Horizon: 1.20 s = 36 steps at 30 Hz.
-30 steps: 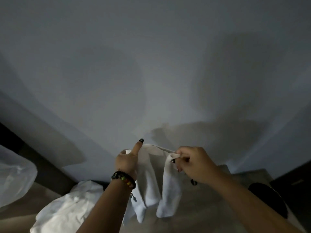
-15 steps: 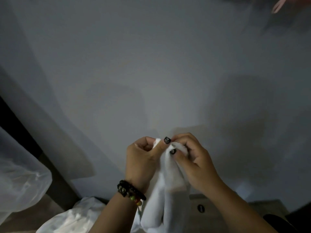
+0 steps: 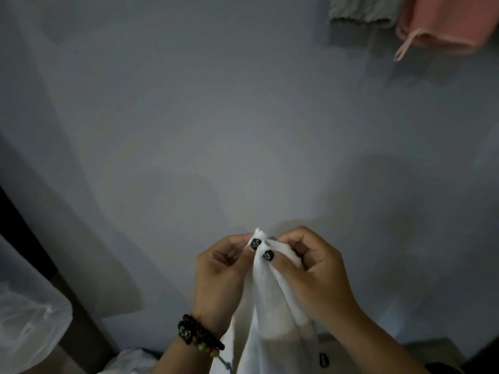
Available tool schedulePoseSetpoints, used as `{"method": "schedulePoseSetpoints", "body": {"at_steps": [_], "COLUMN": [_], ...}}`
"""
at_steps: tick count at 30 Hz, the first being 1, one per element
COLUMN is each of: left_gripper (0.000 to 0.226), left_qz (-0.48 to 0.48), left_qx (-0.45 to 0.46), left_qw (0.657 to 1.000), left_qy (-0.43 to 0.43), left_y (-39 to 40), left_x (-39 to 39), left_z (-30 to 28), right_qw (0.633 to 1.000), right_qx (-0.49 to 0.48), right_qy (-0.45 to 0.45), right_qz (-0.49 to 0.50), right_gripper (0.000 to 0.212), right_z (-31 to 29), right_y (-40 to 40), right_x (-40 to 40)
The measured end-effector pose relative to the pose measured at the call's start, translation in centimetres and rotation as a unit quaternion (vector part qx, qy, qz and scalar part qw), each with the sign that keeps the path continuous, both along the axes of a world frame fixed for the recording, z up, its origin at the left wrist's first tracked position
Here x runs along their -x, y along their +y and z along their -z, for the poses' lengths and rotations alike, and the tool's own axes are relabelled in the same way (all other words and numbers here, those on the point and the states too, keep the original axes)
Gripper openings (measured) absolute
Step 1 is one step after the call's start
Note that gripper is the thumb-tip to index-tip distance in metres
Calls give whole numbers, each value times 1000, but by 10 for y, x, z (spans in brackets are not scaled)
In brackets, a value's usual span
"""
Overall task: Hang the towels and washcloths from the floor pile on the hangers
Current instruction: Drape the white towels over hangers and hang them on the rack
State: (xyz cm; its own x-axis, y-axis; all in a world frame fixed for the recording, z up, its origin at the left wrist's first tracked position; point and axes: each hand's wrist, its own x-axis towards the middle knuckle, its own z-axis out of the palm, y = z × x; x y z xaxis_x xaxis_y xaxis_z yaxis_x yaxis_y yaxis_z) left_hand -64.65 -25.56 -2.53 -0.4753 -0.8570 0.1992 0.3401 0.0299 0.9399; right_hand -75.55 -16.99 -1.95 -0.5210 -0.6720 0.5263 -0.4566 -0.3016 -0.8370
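A white washcloth hangs down in front of the grey wall, gathered at its top edge. My left hand, with a beaded bracelet on the wrist, pinches that top edge between thumb and fingers. Right beside it my right hand pinches the same edge, thumbs almost touching. High at the top right hang a grey-green towel and a pink towel with a loop; their hangers are out of view. A bit of the white floor pile shows at the bottom left.
A clear plastic bag bulges at the left edge beside a dark frame. A beige surface with a small dark object lies below my right arm. The grey wall fills most of the view.
My hands have come together, gathering the spread washcloth's top edge into one bunch. The view has tilted upward, bringing the hanging grey-green and pink towels into sight.
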Motion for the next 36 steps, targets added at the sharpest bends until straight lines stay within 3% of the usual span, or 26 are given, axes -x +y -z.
{"method": "schedulePoseSetpoints", "body": {"at_steps": [5, 9, 11, 17, 21, 25, 28, 32, 34, 36], "left_gripper": [9, 27, 18, 10, 23, 11, 23, 33, 42, 49], "left_qz": [46, 100, 91, 104, 74, 23, -34, -49, -34, -33], "left_qx": [26, 35, 15, -78, -87, -19, 72, 150, 156, 148], "left_qw": [998, 993, 994, 989, 993, 1000, 996, 987, 986, 987], "left_qy": [22, 46, 56, 64, 37, -3, -34, -41, -53, -62], "left_y": [-2, -7, -11, -36, -50, -67, -88, -116, -132, -143], "left_x": [0, -4, -2, 5, 19, 34, 41, 42, 40, 37], "left_z": [3, 7, 9, 18, 18, 2, -18, -52, -59, -62], "right_qw": [999, 997, 997, 998, 996, 989, 965, 927, 917, 889], "right_qx": [-2, 6, -1, -41, -69, -120, -239, -353, -373, -398], "right_qy": [-38, -75, -79, -43, 42, 55, 32, 106, 133, 220], "right_qz": [32, 9, -1, -30, -36, -72, -98, -61, -47, -43], "right_gripper": [24, 28, 29, 26, 24, 22, 31, 39, 42, 43], "right_z": [-5, -4, -2, 14, 33, 51, 68, 81, 76, 63], "right_y": [-1, -3, -6, -18, -18, -20, -20, -17, -17, -22], "right_x": [1, 2, 3, 14, 25, 31, 38, 64, 80, 96]}}
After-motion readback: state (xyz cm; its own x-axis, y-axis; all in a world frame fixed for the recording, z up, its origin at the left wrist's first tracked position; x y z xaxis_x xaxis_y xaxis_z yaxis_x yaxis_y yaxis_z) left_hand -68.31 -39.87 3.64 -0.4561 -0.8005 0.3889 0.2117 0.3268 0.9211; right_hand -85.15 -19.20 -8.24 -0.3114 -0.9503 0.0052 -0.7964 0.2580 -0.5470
